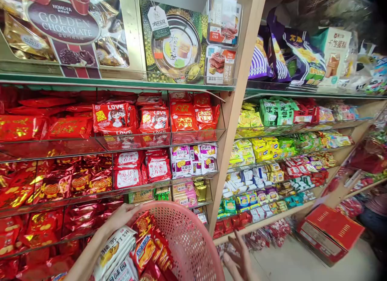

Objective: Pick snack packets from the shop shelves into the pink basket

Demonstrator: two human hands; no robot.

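My left hand grips the far rim of a pink plastic basket at the bottom centre, my forearm running under it. The basket holds several snack packets, white ones and red-orange ones. My right hand hovers just right of the basket with fingers spread, holding nothing. Behind the basket are glass-fronted shelves full of red sweet packets.
A gold chocolate box and a durian gift box stand on the top shelf. A wooden upright divides this rack from shelves of small yellow, green and blue packets. A red cardboard box lies on the floor at right.
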